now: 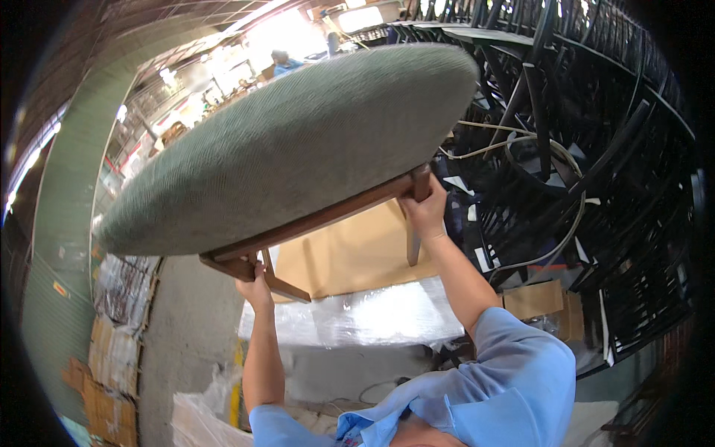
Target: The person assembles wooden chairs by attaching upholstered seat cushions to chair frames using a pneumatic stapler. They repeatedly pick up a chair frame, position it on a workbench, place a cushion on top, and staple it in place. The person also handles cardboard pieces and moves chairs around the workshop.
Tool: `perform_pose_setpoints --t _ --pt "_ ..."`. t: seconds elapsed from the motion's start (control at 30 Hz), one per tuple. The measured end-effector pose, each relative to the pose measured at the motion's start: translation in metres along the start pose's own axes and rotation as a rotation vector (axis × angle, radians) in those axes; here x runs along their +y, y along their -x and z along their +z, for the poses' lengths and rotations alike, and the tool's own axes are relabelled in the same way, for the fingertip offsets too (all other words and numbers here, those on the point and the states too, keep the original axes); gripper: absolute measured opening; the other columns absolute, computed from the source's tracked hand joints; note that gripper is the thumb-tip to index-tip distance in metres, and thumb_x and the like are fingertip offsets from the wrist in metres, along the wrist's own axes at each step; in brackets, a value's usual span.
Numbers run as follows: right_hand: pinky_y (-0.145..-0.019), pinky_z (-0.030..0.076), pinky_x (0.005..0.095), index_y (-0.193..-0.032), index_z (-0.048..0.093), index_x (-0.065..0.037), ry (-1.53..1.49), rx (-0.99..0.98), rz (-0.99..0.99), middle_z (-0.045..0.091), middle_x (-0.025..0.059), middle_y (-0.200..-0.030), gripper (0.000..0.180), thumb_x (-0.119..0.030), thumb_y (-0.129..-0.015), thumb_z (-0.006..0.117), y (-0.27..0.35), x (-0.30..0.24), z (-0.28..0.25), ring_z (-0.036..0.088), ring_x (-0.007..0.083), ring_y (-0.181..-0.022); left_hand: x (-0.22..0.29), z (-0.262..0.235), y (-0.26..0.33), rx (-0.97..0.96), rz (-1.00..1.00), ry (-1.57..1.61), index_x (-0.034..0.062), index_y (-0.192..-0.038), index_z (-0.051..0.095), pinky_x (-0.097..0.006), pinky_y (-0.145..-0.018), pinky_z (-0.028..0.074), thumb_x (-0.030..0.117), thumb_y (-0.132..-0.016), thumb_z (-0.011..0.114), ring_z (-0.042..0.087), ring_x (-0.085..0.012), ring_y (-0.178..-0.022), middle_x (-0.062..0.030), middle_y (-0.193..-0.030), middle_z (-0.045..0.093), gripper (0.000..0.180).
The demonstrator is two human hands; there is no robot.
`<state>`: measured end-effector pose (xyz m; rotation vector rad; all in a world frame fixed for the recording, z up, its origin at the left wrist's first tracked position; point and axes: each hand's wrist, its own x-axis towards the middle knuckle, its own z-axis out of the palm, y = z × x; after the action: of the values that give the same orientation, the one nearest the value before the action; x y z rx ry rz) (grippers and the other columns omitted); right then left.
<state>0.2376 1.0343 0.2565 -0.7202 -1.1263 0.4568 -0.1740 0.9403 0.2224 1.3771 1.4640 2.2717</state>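
Note:
A chair seat with green woven upholstery [290, 149] on a brown wooden frame [328, 216] is raised overhead and tilted, its right end higher. My left hand [257, 287] grips the frame's lower left corner from below. My right hand [426, 210] is closed on the frame's upper right corner, beside a wooden leg [412, 246]. Both arms reach up from blue short sleeves at the lower edge.
Stacked black chair frames [596, 149] fill the right side, with pale cords looped over them. Behind the seat lie a brown cardboard sheet [357, 253] and plastic-wrapped bundles [372, 316]. Flattened cartons [112, 387] stand at the left. A person in blue [283, 65] works far off.

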Motion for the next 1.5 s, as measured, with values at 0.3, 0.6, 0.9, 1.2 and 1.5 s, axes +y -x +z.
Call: perform_pose_setpoints --t 0.3,0.6,0.9,1.2,1.5 --pt "-0.068 0.054 0.0433 -0.096 0.063 -0.004 0.117 0.037 0.107 0.069 0.0185 -0.085 0.033 -0.015 -0.071 0.081 -0.015 0.038 0.072 0.069 0.0392 -0.079 -0.081 0.035 -0.035 -0.021 -0.254 -0.231 -0.0076 -0.139 0.046 -0.041 -0.109 0.041 0.019 -0.101 0.064 0.057 -0.0288 -0.123 -0.0197 -0.14 0.055 0.049" --pt "-0.073 0.051 0.0479 -0.099 0.058 -0.005 0.049 -0.084 0.198 0.064 0.015 -0.089 0.043 -0.015 -0.066 0.082 -0.074 0.1 0.098 0.066 0.0379 -0.086 -0.241 0.101 0.189 -0.837 -0.137 -1.117 -0.0084 -0.143 0.045 -0.055 -0.119 0.025 0.039 -0.092 0.071 0.035 -0.0507 -0.139 -0.0353 -0.145 0.043 0.074" --pt "-0.071 0.051 0.0463 -0.097 0.059 -0.004 0.032 -0.062 0.178 0.063 0.0157 -0.088 0.044 -0.015 -0.063 0.085 -0.089 0.112 0.102 0.064 0.0381 -0.082 -0.269 0.203 0.208 -1.283 -0.22 -1.008 0.0013 -0.144 0.049 -0.053 -0.12 0.026 0.033 -0.09 0.07 0.034 -0.0494 -0.141 -0.0282 -0.151 0.042 0.066" --pt "-0.073 0.05 0.0472 -0.109 0.054 -0.003 0.012 -0.174 0.105 0.061 0.0159 -0.093 0.051 -0.011 -0.067 0.082 -0.098 0.133 0.099 0.063 0.0384 -0.084 -0.294 0.227 0.178 -1.289 -0.307 -0.936 0.0025 -0.144 0.049 -0.052 -0.12 0.026 0.032 -0.09 0.07 0.034 -0.049 -0.141 -0.0272 -0.152 0.042 0.065" --pt "-0.075 0.052 0.0464 -0.115 0.053 -0.001 0.036 -0.211 0.049 0.062 0.0168 -0.097 0.052 -0.011 -0.072 0.079 -0.093 0.139 0.098 0.064 0.0376 -0.087 -0.309 0.221 0.165 -1.242 -0.395 -0.844 0.0038 -0.144 0.049 -0.052 -0.12 0.027 0.031 -0.09 0.07 0.034 -0.0486 -0.141 -0.0262 -0.152 0.041 0.065"
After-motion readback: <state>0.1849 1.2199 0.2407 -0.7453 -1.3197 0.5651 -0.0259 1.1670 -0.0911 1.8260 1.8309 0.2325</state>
